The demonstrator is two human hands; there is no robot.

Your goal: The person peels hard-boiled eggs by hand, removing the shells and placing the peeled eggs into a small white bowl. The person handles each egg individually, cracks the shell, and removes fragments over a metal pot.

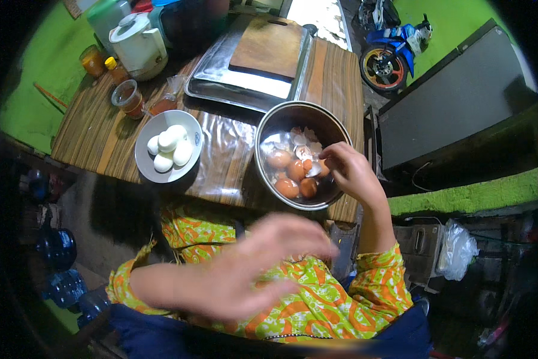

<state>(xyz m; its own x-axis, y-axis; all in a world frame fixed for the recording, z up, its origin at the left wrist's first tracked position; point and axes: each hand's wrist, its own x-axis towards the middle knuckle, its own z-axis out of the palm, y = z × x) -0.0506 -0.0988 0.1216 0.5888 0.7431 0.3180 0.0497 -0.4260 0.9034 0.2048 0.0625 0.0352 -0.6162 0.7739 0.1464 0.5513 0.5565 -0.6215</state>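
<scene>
Hanging over the pot (305,207) right of centre, the right hand (355,170) curls its fingers near brown eggs (296,170); whether they grip anything cannot be told.
In the head view, the blurred left hand (257,269), low centre, has thumb and fingers apart. Smooth white eggs (182,152) sit in a bowl (151,127), left of centre. A loose grip could let an egg slip; shell pieces (308,135) in the pot might cling to one.

Shiny metal pot (294,115), smooth brown eggs (287,188), glossy peeled eggs (167,141), matt wooden board (265,48), polished metal tray (242,85)
</scene>
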